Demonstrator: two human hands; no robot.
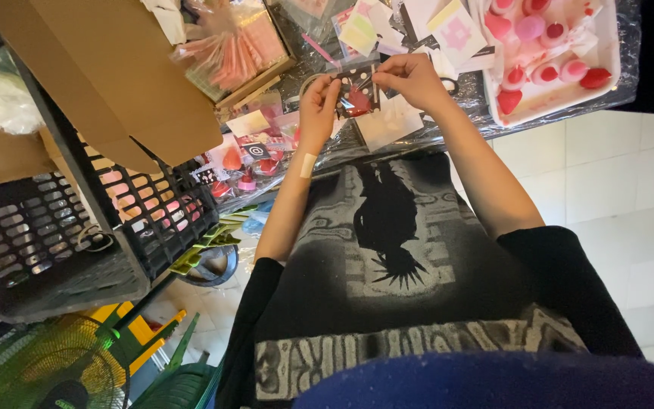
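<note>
Head cam, only view I've got. Both hands up at the near edge of the bench [418, 140], which is wrapped in shiny plastic sheet. Left hand [318, 106] and right hand [412, 78] pinch a small clear packet [356, 95] between them, left on its left edge, right at the top right corner. Packet has a dark card and smth red inside; can't make out what, too small and partly behind the fingers. It's held just above the bench, over a pale paper sheet [387, 125].

Hard to read: the clutter behind the hands is a mess of small cards and bags, pink and red bits, no detail. White tray [607, 53] at top right holds pink and red rounded pieces, cut off by the frame top. Cardboard flap [107, 68] at left hides part of the bench. Black plastic crate [54, 242] sits below it, w/ pink items showing thru the mesh.

Room: white tiled floor [630, 212] at right. Green fan [47, 371] at bottom left, cut off by the frame edge. Dark printed shirt [387, 250] fills the middle.
</note>
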